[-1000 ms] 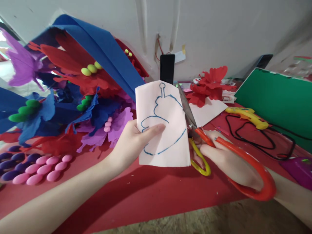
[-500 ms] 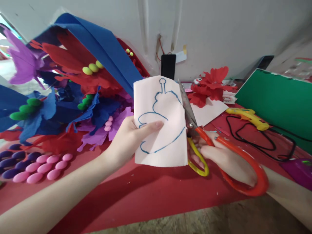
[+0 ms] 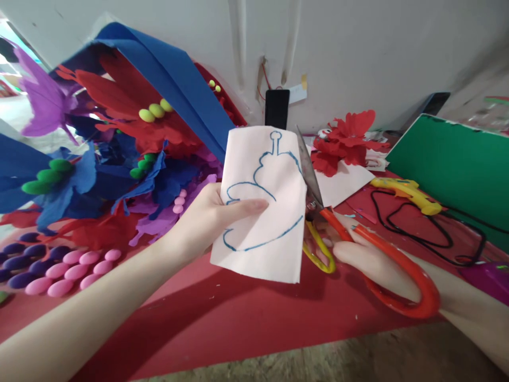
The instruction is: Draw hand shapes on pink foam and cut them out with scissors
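Observation:
A pale sheet of paper (image 3: pixel 258 265) with a blue half-butterfly outline drawn on it stands upright above the table. My left hand (image 3: pixel 217 215) pinches it from its left side, thumb across the drawing and the other fingers hidden behind. My right hand (image 3: pixel 369 254) is wrapped in the handles of large scissors (image 3: pixel 413 276), one loop red and the other yellow. One blade shows, pointing up and away along the sheet's right edge; the other is out of sight behind the paper.
On the red table (image 3: pixel 246 323) lie red fabric flowers (image 3: pixel 345 140), a yellow glue gun (image 3: pixel 409 193) with a black cord, and a green board (image 3: pixel 453 175). Blue and red butterflies (image 3: pixel 75 180) crowd the left, near pink and purple egg shapes (image 3: pixel 75 271). A phone (image 3: pixel 277 109) leans on the wall.
The sheet has tilted, its top leaning right and its lower edge swinging left. The scissors' yellow loop has shifted slightly up and left. Both hands keep their hold.

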`<state>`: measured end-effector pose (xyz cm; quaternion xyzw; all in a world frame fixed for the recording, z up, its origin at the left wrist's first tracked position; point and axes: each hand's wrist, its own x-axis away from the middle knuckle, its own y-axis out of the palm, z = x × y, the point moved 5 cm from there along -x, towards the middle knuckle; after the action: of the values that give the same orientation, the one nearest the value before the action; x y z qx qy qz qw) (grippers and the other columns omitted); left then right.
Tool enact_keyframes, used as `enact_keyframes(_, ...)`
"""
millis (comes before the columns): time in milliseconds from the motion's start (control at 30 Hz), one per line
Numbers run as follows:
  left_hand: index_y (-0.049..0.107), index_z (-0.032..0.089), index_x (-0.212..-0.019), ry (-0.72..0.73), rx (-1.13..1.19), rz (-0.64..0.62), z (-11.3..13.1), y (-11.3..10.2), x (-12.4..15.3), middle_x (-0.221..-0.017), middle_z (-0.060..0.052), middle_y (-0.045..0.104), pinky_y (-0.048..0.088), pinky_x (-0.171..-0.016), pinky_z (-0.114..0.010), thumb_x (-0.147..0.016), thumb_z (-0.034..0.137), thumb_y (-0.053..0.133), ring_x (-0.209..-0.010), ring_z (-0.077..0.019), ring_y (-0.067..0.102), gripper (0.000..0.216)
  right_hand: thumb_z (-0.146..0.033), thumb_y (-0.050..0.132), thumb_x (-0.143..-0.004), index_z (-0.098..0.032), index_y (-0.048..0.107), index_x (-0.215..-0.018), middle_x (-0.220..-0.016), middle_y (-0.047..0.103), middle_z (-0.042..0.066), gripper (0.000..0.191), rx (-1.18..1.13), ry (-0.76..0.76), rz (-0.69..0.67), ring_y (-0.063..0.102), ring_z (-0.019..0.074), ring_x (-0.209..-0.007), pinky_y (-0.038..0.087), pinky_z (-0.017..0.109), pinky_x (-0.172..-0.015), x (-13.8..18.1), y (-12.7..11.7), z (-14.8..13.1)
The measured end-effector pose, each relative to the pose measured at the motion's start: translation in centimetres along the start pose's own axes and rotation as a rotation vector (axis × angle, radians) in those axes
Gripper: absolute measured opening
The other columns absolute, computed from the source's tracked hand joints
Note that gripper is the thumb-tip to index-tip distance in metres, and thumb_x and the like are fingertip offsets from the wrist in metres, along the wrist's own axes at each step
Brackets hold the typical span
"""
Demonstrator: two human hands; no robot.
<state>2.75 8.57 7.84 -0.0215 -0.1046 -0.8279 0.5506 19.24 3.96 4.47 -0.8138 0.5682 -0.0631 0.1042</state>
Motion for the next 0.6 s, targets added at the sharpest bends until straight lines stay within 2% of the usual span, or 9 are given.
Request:
enact_keyframes(100,0.066,0.012,-0.065,-0.019,0.008,-0.006,-0.11,0.10,-0.05,-0.057,0.004,0.069,0.049,-0.049,-0.015,-0.066,0.011,0.066,-0.049,-0.0088,0.062,0.002,-0.016,0.042,-0.067,-0.022,0.047,-0.096,-0.078,0.059,0.003,0.030,-0.025,-0.001,0.019,0.052,0.0153,-0.066,0.041,0.028,-0.057,-0.07,-0.01,-0.03)
enact_keyframes(167,0.066,0.012,-0.065,-0.016,0.009,0.021,-0.07,0.03,-0.02,-0.056,0.003,0.069,0.049,-0.049,-0.015,-0.066,0.010,0.065,-0.049,-0.0085,0.062,0.003,-0.018,0.040,-0.069,-0.021,0.047,-0.094,-0.074,0.058,0.001,0.026,-0.019,0.065,0.006,0.047,0.0122,-0.055,0.039,0.027,-0.051,-0.05,0.16,-0.04)
enact_keyframes(267,0.066,0.011,-0.067,-0.022,-0.007,0.017,-0.06,0.07,0.03,-0.058,0.003,0.069,0.050,-0.051,-0.016,-0.066,0.011,0.066,-0.050,-0.0092,0.062,0.001,-0.017,0.037,-0.069,-0.020,0.048,-0.088,-0.062,0.054,-0.001,0.022,0.041,0.117,-0.002,0.045,0.0107,-0.050,0.038,0.026,-0.048,0.09,0.45,-0.46)
enact_keyframes(400,0.067,0.013,-0.064,-0.022,-0.025,0.009,-0.19,0.01,-0.07,-0.057,0.004,0.068,0.049,-0.052,-0.016,-0.067,0.012,0.066,-0.049,-0.0078,0.061,0.003,-0.019,0.036,-0.066,-0.018,0.050,-0.082,-0.051,0.047,-0.003,0.020,0.004,0.134,0.105,0.042,0.0101,-0.044,0.033,0.025,-0.042,0.24,0.44,-0.80)
enact_keyframes(600,0.067,0.014,-0.062,-0.038,0.022,-0.014,-0.43,0.00,-0.09,-0.058,0.004,0.069,0.049,-0.050,-0.017,-0.066,0.014,0.067,-0.050,-0.0099,0.062,0.004,-0.022,0.035,-0.059,-0.018,0.048,-0.080,-0.043,0.043,-0.004,0.025,-0.041,0.227,0.085,0.035,0.0096,-0.037,0.030,0.024,-0.036,0.08,0.96,-0.79)
